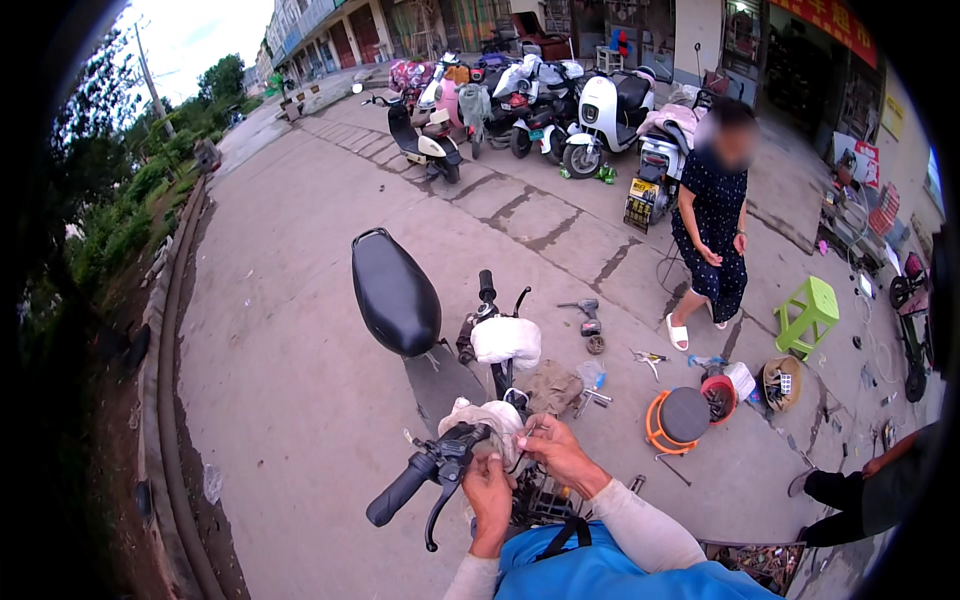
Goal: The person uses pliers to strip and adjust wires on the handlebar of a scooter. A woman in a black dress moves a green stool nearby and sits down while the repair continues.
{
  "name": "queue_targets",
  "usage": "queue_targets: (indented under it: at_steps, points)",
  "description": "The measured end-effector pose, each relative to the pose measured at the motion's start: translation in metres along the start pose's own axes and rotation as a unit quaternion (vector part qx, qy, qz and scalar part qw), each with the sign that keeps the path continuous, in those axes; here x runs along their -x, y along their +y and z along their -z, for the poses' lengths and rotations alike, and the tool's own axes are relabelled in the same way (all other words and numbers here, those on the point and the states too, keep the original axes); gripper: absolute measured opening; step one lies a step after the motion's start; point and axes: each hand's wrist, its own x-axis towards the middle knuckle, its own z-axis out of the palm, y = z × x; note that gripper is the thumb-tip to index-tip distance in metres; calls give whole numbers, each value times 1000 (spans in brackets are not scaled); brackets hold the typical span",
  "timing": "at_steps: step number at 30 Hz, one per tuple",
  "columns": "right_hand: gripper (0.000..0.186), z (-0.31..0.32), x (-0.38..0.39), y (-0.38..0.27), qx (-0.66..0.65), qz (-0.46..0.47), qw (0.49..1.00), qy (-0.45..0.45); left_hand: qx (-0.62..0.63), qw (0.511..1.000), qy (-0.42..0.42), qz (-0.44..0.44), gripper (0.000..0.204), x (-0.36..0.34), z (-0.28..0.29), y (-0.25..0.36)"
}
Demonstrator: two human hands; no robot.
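Observation:
Both my hands work close together at a handlebar of a small two-wheeler. My left hand (pixel 488 500) is closed, its fingertips up against the underside of a white cloth wrap (pixel 478 415). My right hand (pixel 562 455) pinches beside it, with something thin and pale at its fingertips that is too small to name. To the left of my hands a black handlebar grip (pixel 398 492) sticks out, and a black brake lever (pixel 437 520) hangs under it. Farther off is the other grip (pixel 486 284), next to a second white wrap (pixel 507 342).
A black seat (pixel 395 290) lies beyond the handlebar. To the right are a cordless drill (pixel 588 312), pliers (pixel 650 360), an orange-framed stool (pixel 683 415), a red bucket (pixel 718 398) and a green stool (pixel 807 315). One person (pixel 712 215) stands nearby; another (pixel 870 490) is lower right. Parked scooters (pixel 605 115) line the back.

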Motion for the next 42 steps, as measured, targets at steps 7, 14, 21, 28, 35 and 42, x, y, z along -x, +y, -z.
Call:
queue_targets:
  at_steps: [7,14,21,28,35,42]
  points:
    - [30,2,-1,4,11,18,1000,3,-94,995,-14,-9,21,-12,-10,5]
    - [32,3,-2,4,31,28,999,-1,-65,998,-5,-23,17,-14,-12,-4]
    - [36,0,-1,3,49,20,999,3,-6,1000,-6,2,16,5,-6,-3]
    - [44,-16,3,-8,77,5,997,2,31,999,-21,2,14,3,-3,-4]
    - [51,-24,-3,-13,156,-11,988,-1,10,999,-34,13,20,-1,2,-2]
    - [51,-29,-3,-15,188,3,982,2,35,998,-29,34,19,-2,3,-2]
